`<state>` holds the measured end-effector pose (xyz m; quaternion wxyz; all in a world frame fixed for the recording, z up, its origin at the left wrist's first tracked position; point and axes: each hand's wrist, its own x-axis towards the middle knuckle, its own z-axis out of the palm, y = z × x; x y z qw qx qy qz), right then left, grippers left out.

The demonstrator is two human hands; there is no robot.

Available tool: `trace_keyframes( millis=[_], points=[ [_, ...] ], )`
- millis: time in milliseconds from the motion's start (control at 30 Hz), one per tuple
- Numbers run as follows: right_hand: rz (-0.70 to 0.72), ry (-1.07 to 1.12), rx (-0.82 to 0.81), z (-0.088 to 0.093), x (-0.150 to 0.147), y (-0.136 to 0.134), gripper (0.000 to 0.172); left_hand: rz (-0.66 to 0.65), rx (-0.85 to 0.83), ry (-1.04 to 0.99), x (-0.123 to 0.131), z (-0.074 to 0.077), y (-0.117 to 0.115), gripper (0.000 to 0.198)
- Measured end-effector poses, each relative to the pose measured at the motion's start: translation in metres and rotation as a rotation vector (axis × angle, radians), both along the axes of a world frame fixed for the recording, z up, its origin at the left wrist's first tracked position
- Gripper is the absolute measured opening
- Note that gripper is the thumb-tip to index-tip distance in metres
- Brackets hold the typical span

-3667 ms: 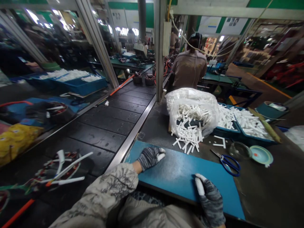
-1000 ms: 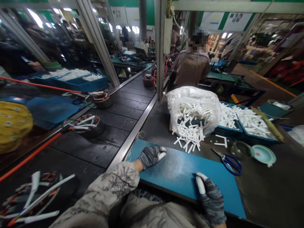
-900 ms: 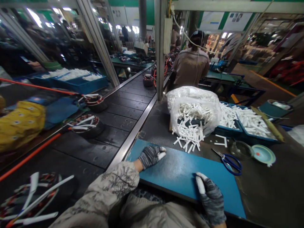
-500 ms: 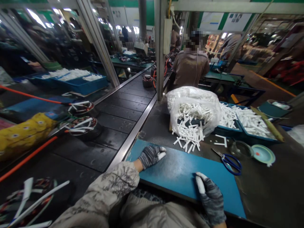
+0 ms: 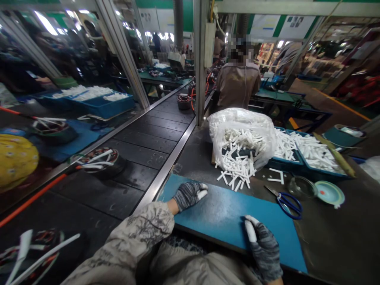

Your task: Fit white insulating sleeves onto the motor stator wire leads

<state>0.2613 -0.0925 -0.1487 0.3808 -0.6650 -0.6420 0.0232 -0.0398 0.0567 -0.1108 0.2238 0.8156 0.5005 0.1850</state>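
Note:
My left hand (image 5: 190, 196), in a grey-and-black striped glove with white fingertips, rests on a blue board (image 5: 219, 206). Its fingers are stretched forward, with nothing seen in them. My right hand (image 5: 264, 245), gloved alike, lies over the board's near edge, thumb and fingers apart and holding nothing visible. Beyond the board, short white tubes (image 5: 237, 170) spill from a clear plastic bag (image 5: 242, 114). Blue-handled scissors (image 5: 286, 202) lie across the board's right far corner, nearer my right hand.
To my left, a dark conveyor (image 5: 136, 158) carries wound copper coil units (image 5: 102, 160) with white tubes on their leads. Blue trays (image 5: 323, 170) of tubes, a glass jar (image 5: 302, 187) and a pale green lid (image 5: 329, 193) stand right. A co-worker (image 5: 239, 85) sits ahead; a metal post (image 5: 200, 59) rises mid-view.
Across the conveyor, a coil unit has shifted left onto a blue mat, and the yellow patterned sleeve has drawn back left. The nearest coil unit has slid slightly toward me. My hands have stayed still.

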Motion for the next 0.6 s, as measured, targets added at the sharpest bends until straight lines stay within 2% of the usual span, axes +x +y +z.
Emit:
trace_keyframes(
  millis=[200,400,600],
  points=[
    [-0.026,0.049,-0.037,0.0012,-0.0013,0.0002,0.061,0.000,0.002,-0.014,-0.0011,-0.0013,-0.0005,0.028],
    [-0.013,0.037,-0.028,0.0004,0.0005,0.0010,0.054,-0.001,0.020,-0.015,-0.0012,-0.0068,0.0014,0.026],
    [0.021,-0.084,0.079,-0.0034,0.0025,0.0008,0.049,-0.006,0.047,-0.026,-0.0020,-0.0093,0.0022,0.025]
  ],
)
